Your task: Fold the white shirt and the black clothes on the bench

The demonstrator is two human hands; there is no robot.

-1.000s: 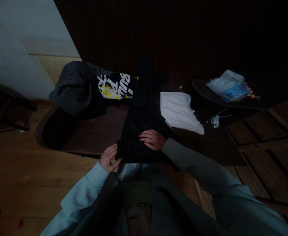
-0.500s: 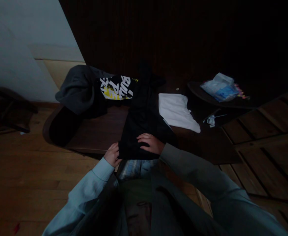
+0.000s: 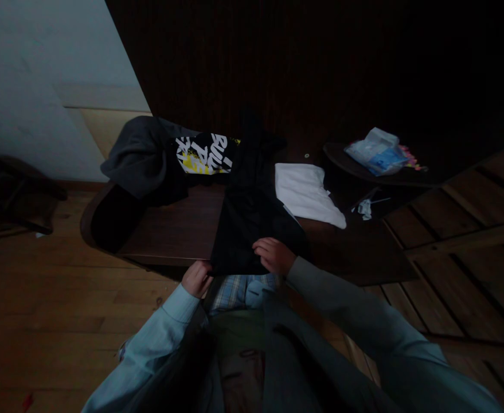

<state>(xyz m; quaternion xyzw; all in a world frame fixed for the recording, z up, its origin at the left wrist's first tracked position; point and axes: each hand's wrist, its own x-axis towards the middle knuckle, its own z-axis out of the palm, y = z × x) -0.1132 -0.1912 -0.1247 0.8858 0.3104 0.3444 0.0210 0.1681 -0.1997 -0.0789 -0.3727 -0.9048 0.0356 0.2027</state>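
Head view. The black garment is laid lengthwise across the dark wooden surface, its near hem brought to the front edge, close to the wearer's body. A printed cloth with white and yellow lettering is positioned at its far left, beside a bunched grey cloth; whether the lettered piece is joined to the garment cannot be told in the low light. A white cloth is placed just beside the garment on the right. Farther right, a plastic bag is set on a raised shelf.

Grip state: the near left corner of the hem is pinched between the thumb and curled fingers of the left hand. The right hand is rested on the near right part with fingers half curled; whether a fold is caught beneath them cannot be told.

Handling: the fabric is judged to be light, soft and limp, without stiffness of its own and with little risk of breakage. Slippage is considered minor, though loose folds may be dragged out of line. Hold is best taken at the two near corners, by pinching; creases are best smoothed with a flat palm.
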